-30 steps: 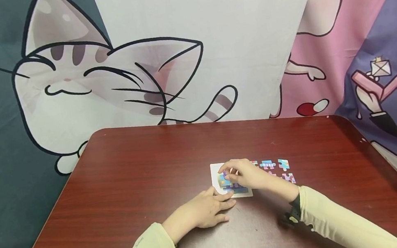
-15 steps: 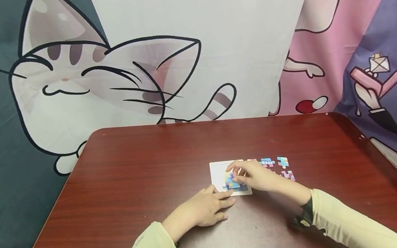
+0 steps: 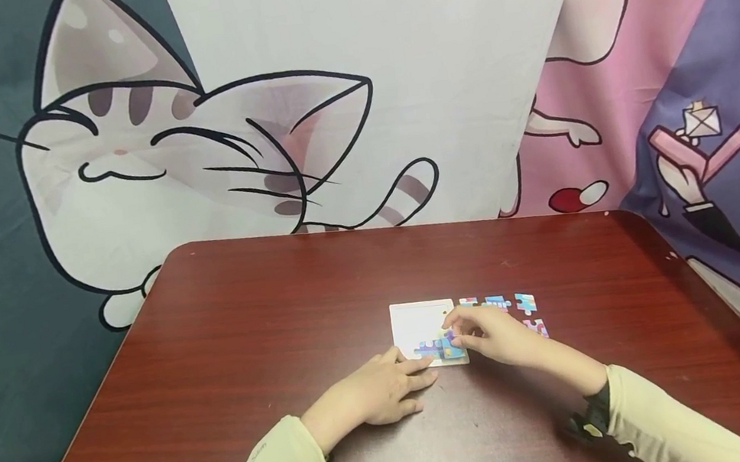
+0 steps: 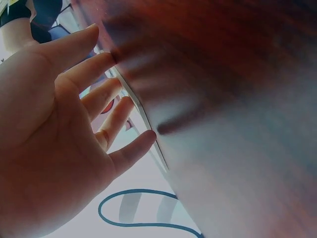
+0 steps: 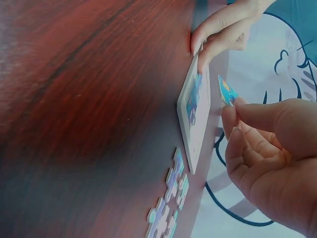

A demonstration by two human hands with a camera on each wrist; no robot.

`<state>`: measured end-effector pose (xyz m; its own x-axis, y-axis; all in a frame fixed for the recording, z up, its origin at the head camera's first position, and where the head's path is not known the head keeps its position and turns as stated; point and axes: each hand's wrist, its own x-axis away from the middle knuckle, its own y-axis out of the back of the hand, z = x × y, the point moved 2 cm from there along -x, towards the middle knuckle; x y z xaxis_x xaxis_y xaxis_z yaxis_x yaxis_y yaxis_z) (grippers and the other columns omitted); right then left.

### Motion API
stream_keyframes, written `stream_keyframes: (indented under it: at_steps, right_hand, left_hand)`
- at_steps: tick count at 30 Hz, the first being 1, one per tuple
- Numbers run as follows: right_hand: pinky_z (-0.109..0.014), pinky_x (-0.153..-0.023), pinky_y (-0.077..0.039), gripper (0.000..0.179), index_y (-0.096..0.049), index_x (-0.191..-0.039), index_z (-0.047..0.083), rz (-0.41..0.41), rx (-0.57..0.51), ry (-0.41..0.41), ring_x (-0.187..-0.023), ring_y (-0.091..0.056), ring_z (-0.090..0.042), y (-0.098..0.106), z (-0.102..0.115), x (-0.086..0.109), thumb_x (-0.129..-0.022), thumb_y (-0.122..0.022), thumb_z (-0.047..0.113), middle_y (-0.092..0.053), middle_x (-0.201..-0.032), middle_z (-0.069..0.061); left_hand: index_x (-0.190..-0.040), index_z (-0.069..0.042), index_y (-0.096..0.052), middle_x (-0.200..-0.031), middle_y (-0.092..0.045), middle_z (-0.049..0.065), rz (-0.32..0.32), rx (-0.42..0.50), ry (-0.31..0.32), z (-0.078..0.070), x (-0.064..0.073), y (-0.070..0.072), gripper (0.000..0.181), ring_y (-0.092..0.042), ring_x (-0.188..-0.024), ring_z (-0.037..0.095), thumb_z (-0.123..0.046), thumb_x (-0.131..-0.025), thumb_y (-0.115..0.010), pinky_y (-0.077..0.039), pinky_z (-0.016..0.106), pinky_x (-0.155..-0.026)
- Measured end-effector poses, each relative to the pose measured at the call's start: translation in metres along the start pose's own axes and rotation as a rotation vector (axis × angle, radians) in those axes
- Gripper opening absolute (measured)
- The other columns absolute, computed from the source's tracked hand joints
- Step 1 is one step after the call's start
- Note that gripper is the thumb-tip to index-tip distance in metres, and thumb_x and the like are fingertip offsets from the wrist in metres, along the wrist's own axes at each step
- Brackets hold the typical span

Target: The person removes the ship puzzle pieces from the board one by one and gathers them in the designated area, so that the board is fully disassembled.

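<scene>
A white puzzle tray [image 3: 416,322] lies on the table with blue and purple joined pieces [image 3: 428,348] along its near side. My left hand [image 3: 384,388] rests at the tray's near left corner, fingers fairly straight and touching its edge. Between thumb and fingers, my right hand [image 3: 495,334] pinches a blue jigsaw puzzle piece [image 3: 452,349] with a yellow patch. In the right wrist view that puzzle piece [image 5: 227,92] is held tilted, apart from the tray. From the head it appears over the tray's near right corner. The right hand hides part of the tray's right side.
Several loose puzzle pieces [image 3: 526,303] lie flat just right of the tray, some hidden behind the right hand. The reddish-brown table [image 3: 269,313] extends around them. A cartoon-printed cloth [image 3: 446,60] hangs behind the table's far edge.
My right hand has carried the pinched puzzle piece rightward, from the tray's left part to its near right corner, uncovering more of the tray. The left hand has stayed at the corner.
</scene>
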<state>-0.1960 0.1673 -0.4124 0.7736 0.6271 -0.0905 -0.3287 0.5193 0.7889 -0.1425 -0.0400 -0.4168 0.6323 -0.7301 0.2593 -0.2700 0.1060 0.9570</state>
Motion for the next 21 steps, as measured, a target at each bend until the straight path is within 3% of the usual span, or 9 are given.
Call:
stream_keyframes:
  at_steps: [21]
  right_hand:
    - [-0.022, -0.060, -0.046, 0.018, -0.063, -0.100, 0.013, -0.019, -0.016, -0.110, -0.071, -0.054, -0.004, 0.012, -0.020, 0.037, -0.084, -0.069, 0.011, -0.060, -0.080, 0.009]
  left_hand:
    - [-0.142, -0.031, -0.039, -0.151, -0.027, -0.012, -0.002, 0.032, -0.001, 0.001, -0.001, -0.001, 0.051, -0.040, -0.113, 0.008, -0.040, -0.094, -0.051, -0.038, 0.028, -0.094]
